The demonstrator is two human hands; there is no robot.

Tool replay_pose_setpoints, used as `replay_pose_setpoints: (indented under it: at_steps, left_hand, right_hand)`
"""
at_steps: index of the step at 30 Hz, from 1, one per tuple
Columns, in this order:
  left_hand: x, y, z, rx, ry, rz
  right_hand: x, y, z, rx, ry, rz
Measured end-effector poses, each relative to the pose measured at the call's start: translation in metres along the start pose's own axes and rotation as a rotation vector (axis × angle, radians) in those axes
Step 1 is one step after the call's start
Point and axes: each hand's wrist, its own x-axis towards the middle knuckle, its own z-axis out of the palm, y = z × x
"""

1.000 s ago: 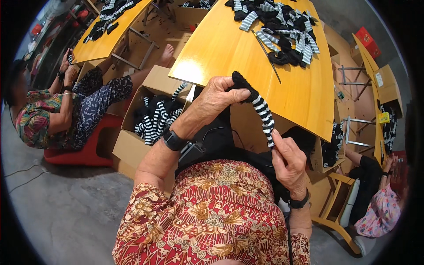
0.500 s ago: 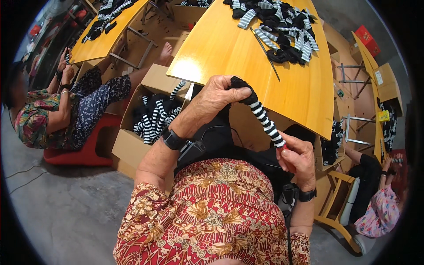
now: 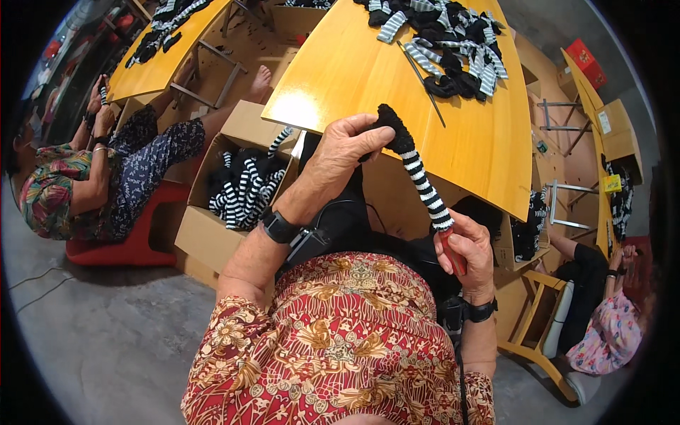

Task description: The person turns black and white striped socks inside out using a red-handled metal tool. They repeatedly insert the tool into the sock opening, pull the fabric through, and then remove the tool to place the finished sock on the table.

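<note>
Left hand (image 3: 347, 152) fingers pinch the striped sock's (image 3: 418, 173) black toe; right hand (image 3: 467, 248) fingers grip its cuff and a red tool (image 3: 453, 256), near the desk (image 3: 340, 78).

The left hand (image 3: 347, 152) pinches the black toe end of a long black-and-white striped knitted sock (image 3: 418, 173), stretched taut on a slant down to the right hand (image 3: 467, 248), whose grip closes on the sock's lower end and on a slim red-handled tool (image 3: 453, 258). Behind the sock lies a glossy yellow wooden counter (image 3: 354, 78) carrying a heap of black and striped socks (image 3: 453, 42). Beside the left forearm stands an open brown cardboard box (image 3: 212, 227) filled with striped socks. Further left, a seated person in flowered clothes (image 3: 64, 191) sits on a red plastic stool (image 3: 113, 248).
</note>
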Motion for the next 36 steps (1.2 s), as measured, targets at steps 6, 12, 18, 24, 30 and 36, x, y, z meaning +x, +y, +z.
replay_pose_setpoints:
  at_steps: [6, 12, 18, 24, 30, 36]
  left_hand:
    - [-0.004, 0.01, 0.002, 0.316, -0.143, -0.074]
    - [-0.006, 0.008, 0.0, 0.31, -0.1, -0.069]
    - [0.006, 0.011, -0.043, 0.087, 0.098, 0.036]
    - [0.013, 0.02, -0.05, -0.075, 0.091, 0.059]
    - [0.014, 0.016, -0.041, -0.098, 0.038, -0.033]
    - [0.012, 0.011, -0.03, 0.018, -0.047, -0.085]
  right_hand:
    - [0.004, -0.008, -0.008, 0.069, -0.067, 0.083]
    - [0.003, -0.009, 0.003, -0.034, 0.006, 0.076]
    - [-0.01, -0.046, -0.019, -0.561, 0.14, 0.122]
    - [0.046, -0.03, -0.005, -1.233, 0.275, -0.562]
    - [0.127, 0.01, -0.006, -1.569, 0.355, -0.699]
    - [0.14, -0.004, -0.003, -1.156, 0.338, -0.763]
